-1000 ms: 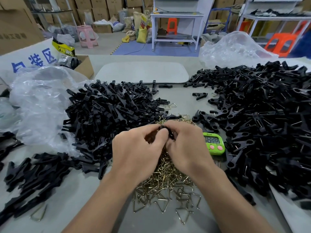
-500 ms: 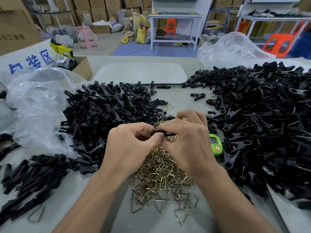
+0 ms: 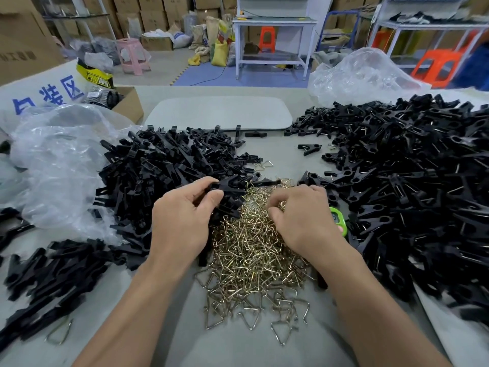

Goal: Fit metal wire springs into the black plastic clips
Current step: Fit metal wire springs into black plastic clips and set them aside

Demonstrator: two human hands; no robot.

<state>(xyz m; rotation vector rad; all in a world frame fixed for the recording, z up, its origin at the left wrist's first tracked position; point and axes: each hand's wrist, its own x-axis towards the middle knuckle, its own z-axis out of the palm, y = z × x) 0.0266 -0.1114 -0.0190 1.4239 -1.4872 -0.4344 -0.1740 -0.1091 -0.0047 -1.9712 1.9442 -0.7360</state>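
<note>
Head view: left hand (image 3: 182,221) pinches a black clip (image 3: 229,187); just right, right hand (image 3: 304,221) curls into the spring pile (image 3: 251,258), grasp unclear.

Both arms are bare: the left forearm (image 3: 137,300) and right forearm (image 3: 375,308) run uncovered from the bottom edge to the wrists. The left hand (image 3: 182,223) and right hand (image 3: 304,226) are bare as well, knuckles and tendons showing along their backs; the fingers (image 3: 201,185) are slender.
</note>
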